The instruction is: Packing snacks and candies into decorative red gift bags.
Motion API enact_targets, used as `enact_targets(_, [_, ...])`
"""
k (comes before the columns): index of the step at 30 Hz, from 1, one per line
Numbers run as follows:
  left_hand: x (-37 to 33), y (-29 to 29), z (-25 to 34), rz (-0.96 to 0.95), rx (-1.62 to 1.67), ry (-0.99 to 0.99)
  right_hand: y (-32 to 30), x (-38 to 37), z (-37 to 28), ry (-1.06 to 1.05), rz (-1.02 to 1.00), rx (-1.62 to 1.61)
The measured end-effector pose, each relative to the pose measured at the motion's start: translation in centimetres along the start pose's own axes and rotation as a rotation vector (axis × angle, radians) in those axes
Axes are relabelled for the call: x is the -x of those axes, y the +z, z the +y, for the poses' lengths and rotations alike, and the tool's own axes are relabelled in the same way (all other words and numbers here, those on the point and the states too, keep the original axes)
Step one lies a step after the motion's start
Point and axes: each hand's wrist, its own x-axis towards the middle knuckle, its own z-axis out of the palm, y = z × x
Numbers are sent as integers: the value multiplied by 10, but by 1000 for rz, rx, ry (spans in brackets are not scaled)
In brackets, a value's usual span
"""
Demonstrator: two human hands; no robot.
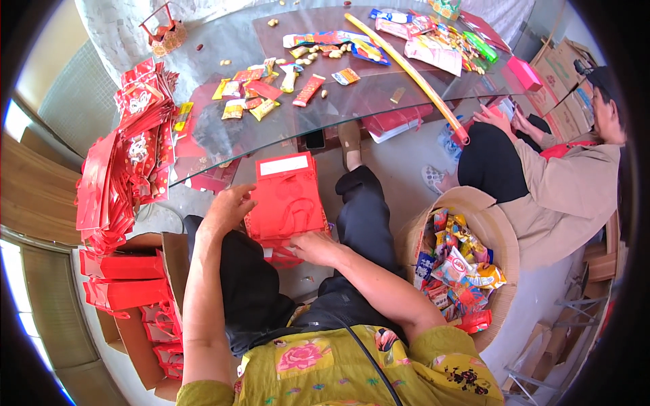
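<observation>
Flat red paper gift bags (289,188) lie in a pile on my lap, the top one with a white strip at its far end and a red cord handle on its face. My right hand (317,248) is at the near edge of the pile, its fingers closed on the edge of a gift bag. Just left of the pile is my left hand (232,206), its fingers loosely bent and apart, with nothing seen in them. Part of the bags' near end is hidden behind my right hand.
A glass table (271,139) ahead bears scattered sweets, peanuts and a long yellow tube (409,71). Red bags (112,186) are heaped at left, above a carton (139,338) of red bags. Right stands a round cardboard bin (504,230) of snacks; a person (562,183) sits beyond.
</observation>
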Motion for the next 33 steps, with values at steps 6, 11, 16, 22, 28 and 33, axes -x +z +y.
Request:
enact_targets(6, [4, -6, -5, 20, 85, -34, -4, 1, -2, 50, -35, -12])
enact_targets(11, [5, -10, -12, 13, 127, -67, -6, 0, -8, 131, -111, 87])
enact_targets(16, [6, -8, -26, 35, 108, -57, -14, 3, -39, 125, -157, 174])
enact_targets(22, [8, -6, -31, 52, 85, -49, -14, 3, -59, 48, -206, 117])
enact_targets(28, [6, -1, -38, 28, 51, -17, -11, 4, -63, 36, -197, 171])
enact_targets(33, [-3, 5, -53, -58, -45, 26, -4, 1, -57, 22, -103, 136])
